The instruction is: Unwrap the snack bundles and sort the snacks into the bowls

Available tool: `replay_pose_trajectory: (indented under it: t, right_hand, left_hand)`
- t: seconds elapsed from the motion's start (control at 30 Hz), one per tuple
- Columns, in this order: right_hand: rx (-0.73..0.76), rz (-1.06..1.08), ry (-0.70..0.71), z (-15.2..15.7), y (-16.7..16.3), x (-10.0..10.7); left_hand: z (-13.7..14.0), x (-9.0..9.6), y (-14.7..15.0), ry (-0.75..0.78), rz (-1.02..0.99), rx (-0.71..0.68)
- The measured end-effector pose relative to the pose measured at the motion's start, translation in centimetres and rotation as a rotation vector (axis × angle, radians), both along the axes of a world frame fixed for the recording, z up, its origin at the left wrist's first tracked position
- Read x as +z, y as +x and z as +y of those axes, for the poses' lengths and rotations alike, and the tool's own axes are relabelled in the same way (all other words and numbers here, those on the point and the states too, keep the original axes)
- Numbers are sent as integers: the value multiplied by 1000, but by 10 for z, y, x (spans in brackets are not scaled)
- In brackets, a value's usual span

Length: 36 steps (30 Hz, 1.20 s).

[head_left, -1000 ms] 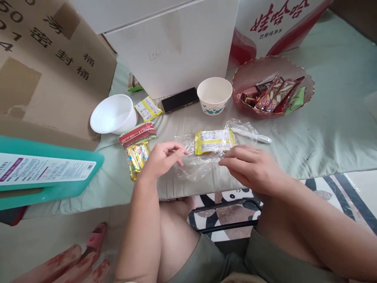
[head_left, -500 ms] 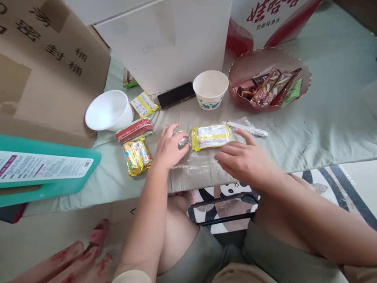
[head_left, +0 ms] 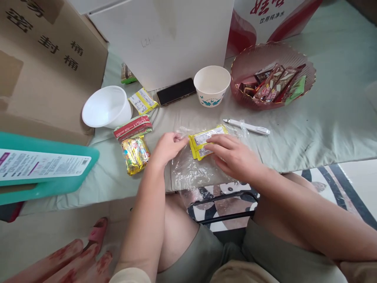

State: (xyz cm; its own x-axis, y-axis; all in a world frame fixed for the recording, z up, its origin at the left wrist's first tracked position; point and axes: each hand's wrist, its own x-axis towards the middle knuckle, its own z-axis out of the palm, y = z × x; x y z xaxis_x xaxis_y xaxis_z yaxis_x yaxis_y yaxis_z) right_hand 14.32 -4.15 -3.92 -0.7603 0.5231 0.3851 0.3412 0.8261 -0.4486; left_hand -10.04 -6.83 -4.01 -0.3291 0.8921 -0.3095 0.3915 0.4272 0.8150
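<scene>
My left hand point(head_left: 168, 148) is closed in a pinch at the left edge of a sheet of clear plastic film point(head_left: 188, 173). The film is crinkled and hangs partly over the front edge of the cloth-covered surface. On it lie yellow-and-white snack packets point(head_left: 194, 151), overlapping and slightly fanned. My right hand point(head_left: 235, 155) rests over their right side with its fingers stretched out; the thumb is hidden. Just behind the packets lies a white utility knife point(head_left: 247, 126), partly touching the film.
A white bowl point(head_left: 103, 110), a red packet point(head_left: 134, 127) and a shiny yellow packet point(head_left: 135, 155) are at left. Behind are a phone point(head_left: 176, 92), a paper cup point(head_left: 211, 88) and a pink basket point(head_left: 308, 80) of snack bars. Boxes and a green jug point(head_left: 44, 184) stand around.
My right hand has moved left onto the yellow packets, which have tilted and fanned apart. The clear film is spread wider, and my left hand has closed on its edge.
</scene>
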Motion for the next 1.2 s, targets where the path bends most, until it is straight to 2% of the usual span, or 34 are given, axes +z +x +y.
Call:
replay_pose_trajectory:
  t: [0.07,0.2,0.33,0.43,0.57,0.67,0.77,0.87,1.0,1.1,1.17,1.2]
  right_hand:
    - [-8,-69,24,2,-5,-6]
    - [-84,-132,-14,3,-12,-14]
    - [-163,20,-83,9,-14,-16]
    - [-193,172,-222,19,-12,-13]
    - [-213,273,-482,32,-3,-9]
    - [-252,363,-621,38,5,-8]
    - [-367,448,-575,39,14,-9]
    - [-452,556,-484,37,25,-4]
    - [-500,748,-386,48,35,25]
    - [-607,774,-327,88,41,57]
    - [-594,715,-373,125,48,76]
    - [-616,691,-334,143,52,83]
  left_hand:
    - [-5,8,4,-28,-129,-31]
    - [-9,24,13,26,-546,92]
    - [-8,36,17,2,-766,90]
    - [-4,42,18,-26,-831,96]
    - [5,41,17,-80,-823,271]
    - [11,33,14,-12,-728,423]
    - [13,26,11,105,-572,458]
    - [12,22,10,120,-470,426]
    - [11,25,13,115,-436,372]
    - [13,28,16,128,-468,335]
    - [15,29,17,121,-473,315]
    - [16,30,18,111,-466,309]
